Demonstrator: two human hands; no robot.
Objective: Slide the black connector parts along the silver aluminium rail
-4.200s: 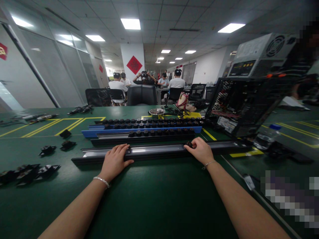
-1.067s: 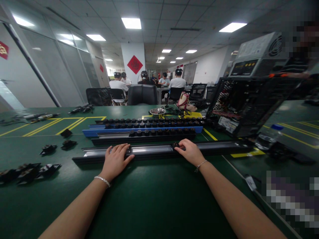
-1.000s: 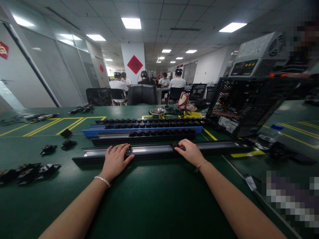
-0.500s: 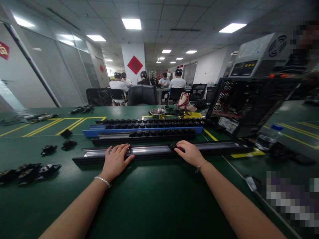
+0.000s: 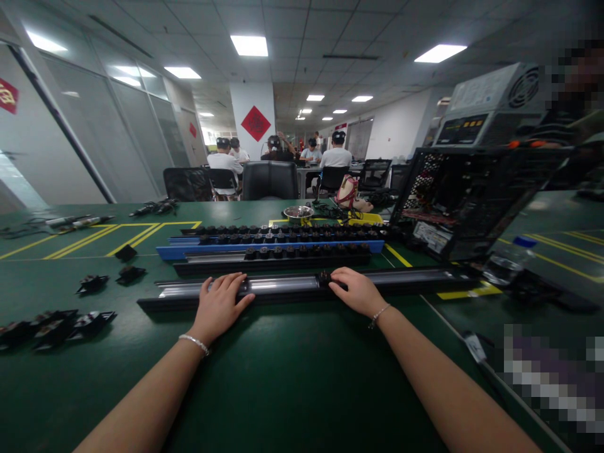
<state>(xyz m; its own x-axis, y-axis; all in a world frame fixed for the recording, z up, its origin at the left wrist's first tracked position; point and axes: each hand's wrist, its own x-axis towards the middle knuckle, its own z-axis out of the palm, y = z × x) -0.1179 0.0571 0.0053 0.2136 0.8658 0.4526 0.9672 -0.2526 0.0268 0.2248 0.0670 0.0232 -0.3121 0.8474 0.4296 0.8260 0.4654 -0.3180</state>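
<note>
A long black power-strip-like rail (image 5: 283, 284) with a shiny channel lies across the table in front of me. My left hand (image 5: 221, 305) grips its left part, fingers over the far side and thumb apart along the near edge; a dark piece beside the fingertips is partly hidden. Near the rail's middle, my right hand (image 5: 357, 291) has thumb and fingertips closed at the right side of a small black socket module (image 5: 323, 278) sitting in the channel. Contact there is partly covered by the fingers. Behind it lie several similar rails (image 5: 306, 253), carrying rows of black modules.
Loose black modules (image 5: 92, 283) lie in groups at the left. Farther back stand a metal bowl (image 5: 298, 213) and a yellow tray (image 5: 365, 218). An opened computer case (image 5: 472, 201) and a clear bottle (image 5: 507, 261) are on the right. People sit in the background.
My right hand and the small socket module have shifted slightly left along the rail. My left hand stays in place. A person in the background has raised a hand.
</note>
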